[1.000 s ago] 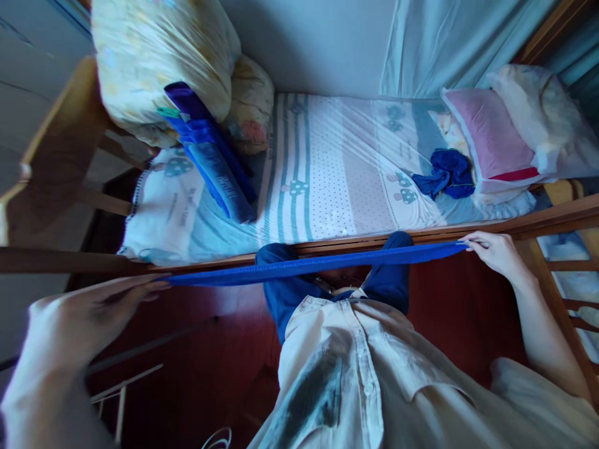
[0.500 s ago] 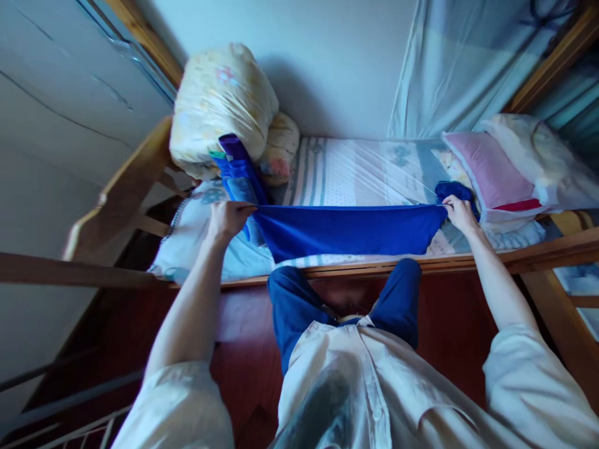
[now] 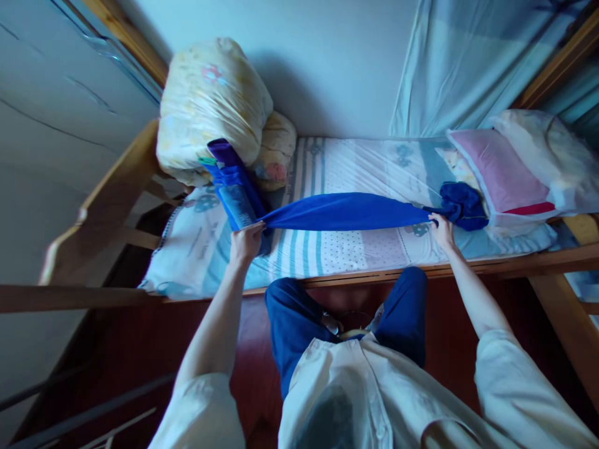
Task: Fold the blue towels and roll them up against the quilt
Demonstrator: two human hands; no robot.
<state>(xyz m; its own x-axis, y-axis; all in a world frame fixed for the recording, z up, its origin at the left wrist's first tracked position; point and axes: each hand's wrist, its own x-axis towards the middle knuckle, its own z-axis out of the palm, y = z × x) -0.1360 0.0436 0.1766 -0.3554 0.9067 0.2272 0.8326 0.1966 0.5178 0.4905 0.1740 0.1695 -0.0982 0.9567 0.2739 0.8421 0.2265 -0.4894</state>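
Note:
A blue cloth (image 3: pixel 346 212) is stretched sideways above the bed, its middle billowing up and away from me. My left hand (image 3: pixel 247 242) is closed on its left end, next to a stack of folded blue and purple fabric (image 3: pixel 236 193). At the other end, my right hand (image 3: pixel 441 231) pinches the near corner. Just beyond that hand lies a crumpled dark blue cloth (image 3: pixel 463 204) on the mattress; whether it touches the stretched cloth I cannot tell.
The patterned mattress (image 3: pixel 355 159) lies in a wooden bed frame (image 3: pixel 505 265). A big cream bedding bundle (image 3: pixel 213 106) sits at the left, a pink pillow (image 3: pixel 503 168) and a plastic-wrapped bundle (image 3: pixel 552 153) at the right. A curtain (image 3: pixel 449 68) hangs behind.
The blue cloth hung down from my hands before; now it billows up and away over the mattress. Both hands have come closer together and slightly nearer to me.

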